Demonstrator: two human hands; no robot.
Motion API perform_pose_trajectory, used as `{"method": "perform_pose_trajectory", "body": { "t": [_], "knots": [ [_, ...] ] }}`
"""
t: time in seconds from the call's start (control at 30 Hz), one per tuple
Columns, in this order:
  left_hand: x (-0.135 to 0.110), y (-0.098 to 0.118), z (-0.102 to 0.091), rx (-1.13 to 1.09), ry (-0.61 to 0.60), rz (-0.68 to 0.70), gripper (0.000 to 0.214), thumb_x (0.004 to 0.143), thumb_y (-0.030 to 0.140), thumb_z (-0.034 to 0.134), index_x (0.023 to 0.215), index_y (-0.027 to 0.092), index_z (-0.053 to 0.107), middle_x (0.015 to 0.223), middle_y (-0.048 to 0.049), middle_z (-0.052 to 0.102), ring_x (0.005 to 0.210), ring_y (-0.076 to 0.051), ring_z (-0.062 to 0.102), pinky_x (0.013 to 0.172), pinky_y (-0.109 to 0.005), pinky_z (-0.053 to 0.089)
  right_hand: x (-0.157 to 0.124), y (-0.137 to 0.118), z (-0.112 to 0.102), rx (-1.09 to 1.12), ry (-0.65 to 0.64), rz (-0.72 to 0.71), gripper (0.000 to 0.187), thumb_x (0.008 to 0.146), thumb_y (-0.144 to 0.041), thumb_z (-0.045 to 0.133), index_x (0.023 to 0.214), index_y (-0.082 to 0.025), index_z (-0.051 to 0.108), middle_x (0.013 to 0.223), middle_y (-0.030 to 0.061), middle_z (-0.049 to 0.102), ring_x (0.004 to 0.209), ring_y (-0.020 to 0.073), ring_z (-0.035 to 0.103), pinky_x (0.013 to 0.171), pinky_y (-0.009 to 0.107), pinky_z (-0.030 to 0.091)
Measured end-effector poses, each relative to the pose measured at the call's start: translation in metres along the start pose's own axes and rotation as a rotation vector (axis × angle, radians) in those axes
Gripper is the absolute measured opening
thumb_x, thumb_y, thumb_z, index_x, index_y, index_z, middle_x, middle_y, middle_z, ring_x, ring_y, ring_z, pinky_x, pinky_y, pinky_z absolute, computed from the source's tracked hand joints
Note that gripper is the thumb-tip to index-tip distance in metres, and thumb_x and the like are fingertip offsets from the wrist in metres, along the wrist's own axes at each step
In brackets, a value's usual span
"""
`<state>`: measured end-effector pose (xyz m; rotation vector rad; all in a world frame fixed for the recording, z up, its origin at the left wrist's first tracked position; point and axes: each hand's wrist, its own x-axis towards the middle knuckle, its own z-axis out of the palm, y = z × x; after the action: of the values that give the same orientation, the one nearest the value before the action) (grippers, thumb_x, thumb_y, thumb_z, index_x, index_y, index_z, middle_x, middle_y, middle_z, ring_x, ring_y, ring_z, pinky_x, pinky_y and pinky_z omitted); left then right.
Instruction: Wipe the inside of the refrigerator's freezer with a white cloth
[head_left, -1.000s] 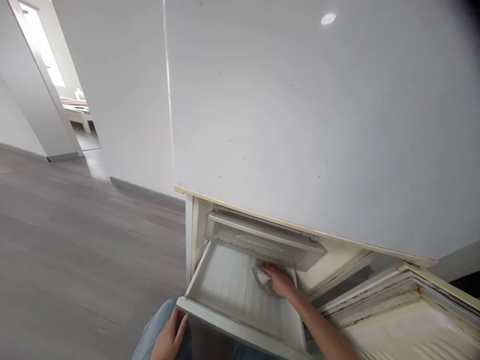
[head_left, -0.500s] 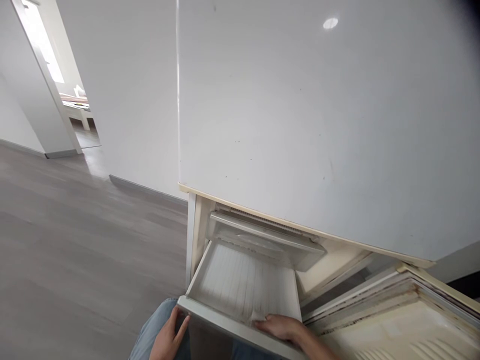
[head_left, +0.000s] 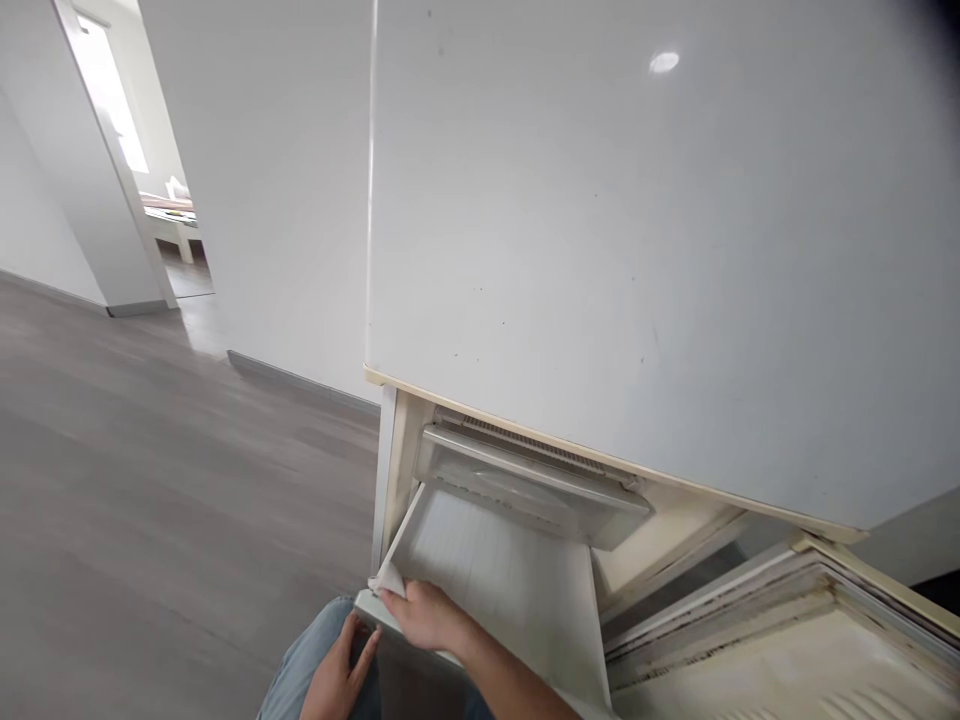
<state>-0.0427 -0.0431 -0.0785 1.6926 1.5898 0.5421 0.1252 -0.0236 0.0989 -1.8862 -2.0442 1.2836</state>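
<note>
A white freezer drawer [head_left: 491, 570] is pulled out toward me, its ribbed bottom visible. My left hand [head_left: 341, 672] grips its front panel at the left corner, thumb and fingers against the edge. My right hand [head_left: 427, 615] reaches across the front rim and is closed on a white wipe [head_left: 389, 578]. The wipe, thin and crumpled, presses against the drawer's front left corner. It cannot be told whether it is paper or cloth. My right forearm hides part of the front panel.
Above the drawer is another clear-fronted drawer [head_left: 525, 485] inside the cabinet. The lower fridge door [head_left: 780, 640], with a stained gasket, stands open at right. A shut white upper door [head_left: 600, 250] overhangs. Grey wood flooring [head_left: 187, 500] spreads left; a doorway lies beyond.
My right hand has moved left with the wipe, from the right part of the drawer's front rim to its left corner. My left hand stays at the corner.
</note>
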Motion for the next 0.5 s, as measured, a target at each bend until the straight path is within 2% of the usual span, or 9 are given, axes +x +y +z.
{"method": "perform_pose_trajectory", "body": {
  "t": [0.07,0.13,0.23,0.3,0.37,0.5],
  "knots": [
    [-0.001,0.001,-0.001,-0.076,-0.029,-0.009,0.048,0.087,0.060,0.035,0.116,0.023,0.044,0.117,-0.0076,0.070,0.109,-0.019,0.066,0.095,-0.028,0.050,-0.003,-0.002,0.019,-0.112,0.157,-0.082,0.047,0.095,-0.046,0.037,0.126,-0.021,0.063,0.119,0.0117,0.068,0.111,0.0308,0.062,0.096,0.042,0.047],
    [-0.001,0.000,-0.002,-0.116,-0.035,-0.022,0.044,0.086,0.057,0.037,0.115,0.023,0.043,0.118,-0.0085,0.070,0.110,-0.021,0.065,0.094,-0.030,0.050,-0.009,0.009,0.036,-0.185,0.287,-0.184,0.051,0.094,-0.039,0.041,0.142,-0.023,0.049,0.130,0.0115,0.063,0.117,0.0320,0.059,0.101,0.046,0.044],
    [-0.001,-0.001,-0.002,-0.106,-0.026,-0.033,0.044,0.085,0.056,0.039,0.116,0.024,0.044,0.121,-0.0080,0.069,0.113,-0.022,0.064,0.096,-0.031,0.049,-0.021,0.046,0.053,-0.250,0.326,-0.272,0.061,0.093,-0.034,0.043,0.153,-0.027,0.031,0.149,0.0071,0.047,0.132,0.0324,0.047,0.111,0.049,0.038],
    [0.000,-0.001,-0.003,-0.106,-0.032,-0.031,0.047,0.086,0.057,0.039,0.119,0.024,0.043,0.124,-0.0071,0.068,0.117,-0.021,0.062,0.100,-0.031,0.047,-0.029,0.078,0.059,-0.302,0.312,-0.260,0.065,0.092,-0.033,0.045,0.154,-0.030,0.026,0.154,0.0029,0.039,0.137,0.0326,0.043,0.114,0.049,0.036],
    [0.000,0.000,-0.004,-0.093,-0.042,-0.027,0.046,0.087,0.058,0.037,0.119,0.025,0.044,0.126,-0.0060,0.067,0.119,-0.021,0.061,0.102,-0.032,0.046,-0.040,0.111,0.063,-0.365,0.354,-0.216,0.067,0.090,-0.032,0.049,0.154,-0.033,0.027,0.153,0.0009,0.040,0.136,0.0330,0.045,0.112,0.048,0.039],
    [0.001,0.000,-0.007,-0.004,-0.050,-0.034,0.043,0.088,0.059,0.034,0.113,0.025,0.046,0.120,-0.0054,0.070,0.115,-0.020,0.063,0.098,-0.030,0.049,-0.076,0.161,0.069,-0.477,0.596,-0.050,0.055,0.092,-0.025,0.042,0.146,-0.036,0.042,0.144,0.0006,0.050,0.127,0.0316,0.054,0.105,0.049,0.046]
  ]
}}
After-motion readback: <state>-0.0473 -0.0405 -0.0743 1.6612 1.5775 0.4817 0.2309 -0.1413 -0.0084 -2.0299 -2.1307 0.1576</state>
